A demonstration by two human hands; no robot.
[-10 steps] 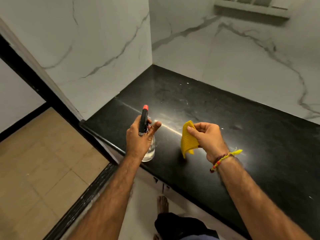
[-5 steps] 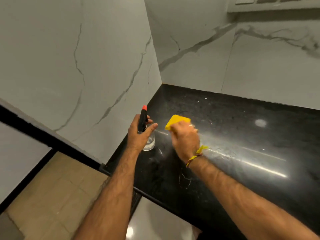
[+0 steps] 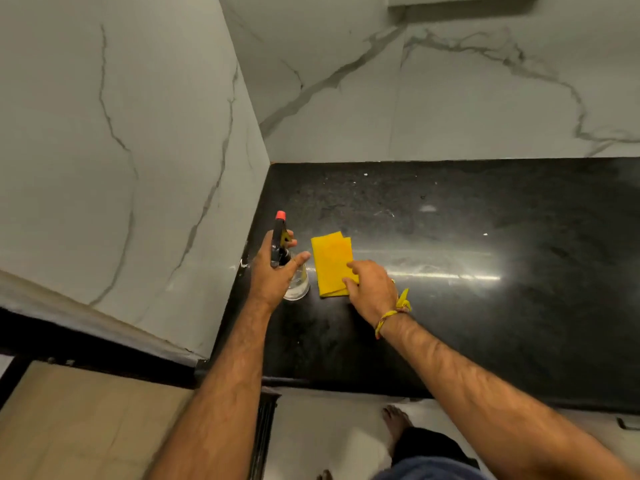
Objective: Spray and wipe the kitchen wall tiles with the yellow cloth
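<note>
Marble-veined wall tiles on the left and across the back, meeting in a corner above a black countertop.

Left first: left hand curled around the neck of a clear spray bottle, red nozzle up, thumb stretched out to the right; bottle base seemingly at or just above the counter. Just right of it, yellow cloth lying folded and flat on the counter. Then right hand, fingers loosely extended, fingertips resting on the cloth's right edge, no real pinch visible.

Likely risks: nozzle aimed short, mist landing on counter or cloth instead of tile; cloth unfolding or sliding on the glossy stone if lifted by one edge.
</note>
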